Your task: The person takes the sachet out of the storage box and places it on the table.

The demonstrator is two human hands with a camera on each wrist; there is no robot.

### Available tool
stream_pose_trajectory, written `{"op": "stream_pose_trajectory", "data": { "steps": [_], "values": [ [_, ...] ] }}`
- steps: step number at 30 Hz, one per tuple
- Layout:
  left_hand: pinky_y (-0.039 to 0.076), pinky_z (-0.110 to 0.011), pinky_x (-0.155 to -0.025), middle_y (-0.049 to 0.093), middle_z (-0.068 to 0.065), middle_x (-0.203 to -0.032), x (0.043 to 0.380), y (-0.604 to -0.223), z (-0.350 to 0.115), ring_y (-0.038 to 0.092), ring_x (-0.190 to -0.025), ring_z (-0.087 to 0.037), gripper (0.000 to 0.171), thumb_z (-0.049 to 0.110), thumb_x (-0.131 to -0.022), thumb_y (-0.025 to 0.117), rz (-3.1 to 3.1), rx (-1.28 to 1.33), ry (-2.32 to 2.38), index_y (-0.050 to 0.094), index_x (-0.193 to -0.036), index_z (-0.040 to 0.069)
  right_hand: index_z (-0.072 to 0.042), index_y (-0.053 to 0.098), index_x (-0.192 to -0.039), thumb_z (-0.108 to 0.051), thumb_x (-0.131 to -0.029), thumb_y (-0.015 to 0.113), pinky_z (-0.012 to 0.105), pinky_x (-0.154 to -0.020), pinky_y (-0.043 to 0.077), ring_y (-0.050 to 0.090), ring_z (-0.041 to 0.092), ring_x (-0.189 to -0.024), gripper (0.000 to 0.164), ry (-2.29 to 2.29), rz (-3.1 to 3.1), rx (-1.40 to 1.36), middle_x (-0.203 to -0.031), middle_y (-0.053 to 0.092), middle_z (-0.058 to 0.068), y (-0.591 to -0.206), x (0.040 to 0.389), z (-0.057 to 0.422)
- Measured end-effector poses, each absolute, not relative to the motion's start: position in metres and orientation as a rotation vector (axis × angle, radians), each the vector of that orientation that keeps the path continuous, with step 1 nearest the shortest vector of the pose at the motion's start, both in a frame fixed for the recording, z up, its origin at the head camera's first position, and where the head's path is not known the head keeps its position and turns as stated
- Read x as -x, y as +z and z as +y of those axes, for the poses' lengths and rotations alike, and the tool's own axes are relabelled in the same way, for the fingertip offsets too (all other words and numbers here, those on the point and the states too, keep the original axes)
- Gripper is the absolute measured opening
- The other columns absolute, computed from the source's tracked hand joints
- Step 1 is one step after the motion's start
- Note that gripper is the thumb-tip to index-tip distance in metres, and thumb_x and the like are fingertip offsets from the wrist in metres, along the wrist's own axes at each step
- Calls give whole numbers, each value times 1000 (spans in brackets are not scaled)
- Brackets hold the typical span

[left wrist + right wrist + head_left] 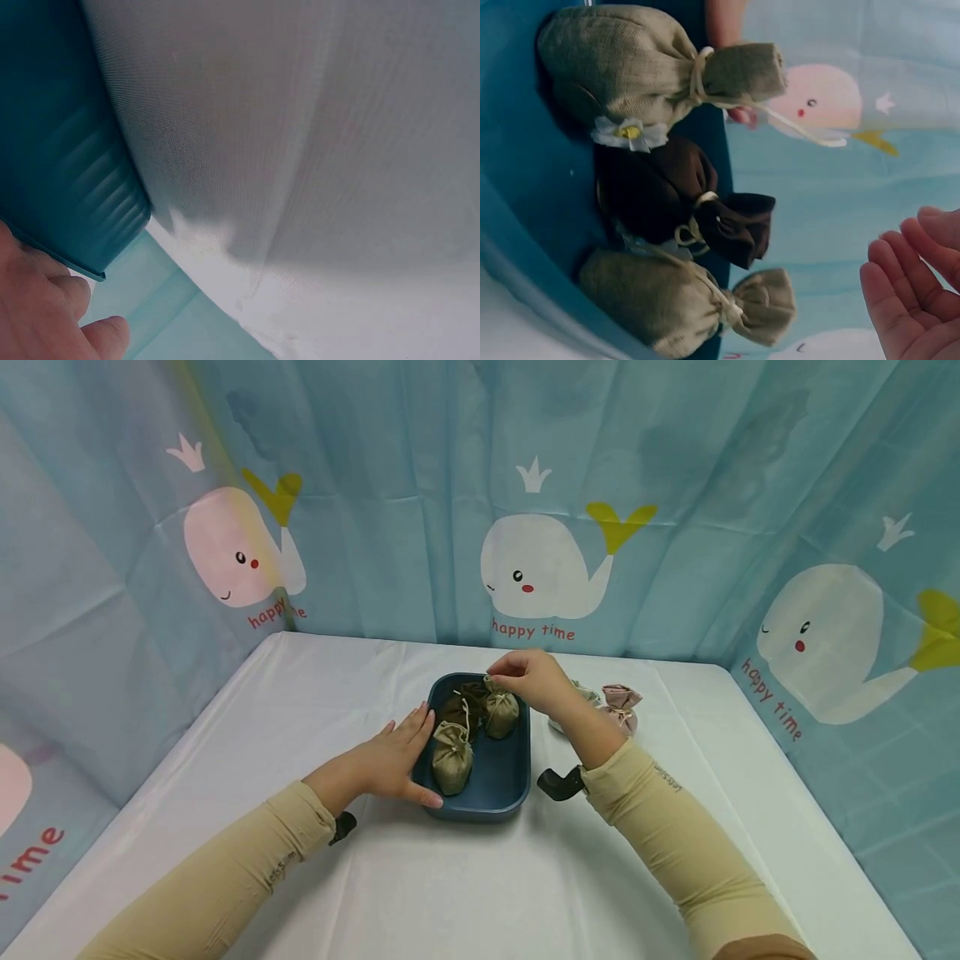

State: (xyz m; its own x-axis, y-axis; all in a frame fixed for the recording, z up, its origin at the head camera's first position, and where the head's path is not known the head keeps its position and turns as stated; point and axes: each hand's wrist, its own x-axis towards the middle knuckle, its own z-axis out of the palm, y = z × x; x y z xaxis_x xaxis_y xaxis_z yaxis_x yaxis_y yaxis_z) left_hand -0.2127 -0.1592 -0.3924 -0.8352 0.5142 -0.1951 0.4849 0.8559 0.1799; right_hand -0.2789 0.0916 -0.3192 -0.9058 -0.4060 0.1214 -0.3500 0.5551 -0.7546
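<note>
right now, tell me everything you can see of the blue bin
The blue bin is a rounded rectangle, apparently plastic, with a thin rim and ribs on its outer wall. It sits upright on the white cloth, open side up, holding two tied olive-green pouches and a dark brown pouch. The left hand touches its left side.

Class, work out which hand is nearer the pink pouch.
Right. The right hand is left of the pink pouch, by one corner of the blue tub; the left hand is farther left, touching its left side.
</note>
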Motion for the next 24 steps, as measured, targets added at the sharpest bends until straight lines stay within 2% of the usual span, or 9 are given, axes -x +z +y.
{"op": "stream_pose_trajectory", "data": {
  "steps": [6,13,24],
  "values": [
    [10,-53,-108,-13,-13,-152,213,-392,-159,-6,-139,-25,133,87,-57,47,2793,-760,202,-7,-146,5,-14,70,-99,-22,-89,62,34,-81,48,61,15,-92,15,-1282,2707,663,-97,67,0,-326,281,80],
    [11,-53,-108,-13,-13,-152,213,-392,-159,-6,-139,-25,134,89,-55,45,2793,-767,187,-7,-146,5,-8,71,-100,-17,-88,63,31,-80,49,62,15,-90,17,-1187,2715,767,-96,68,1,-334,283,64],
    [11,-53,-108,-14,-12,-152,216,-395,-160,-7,-139,-24,134,89,-55,44,2795,-770,175,-7,-146,5,-6,71,-99,-15,-87,63,25,-74,50,62,9,-81,17,-1053,2583,868,-90,69,-2,-345,283,52]
  ]
}}
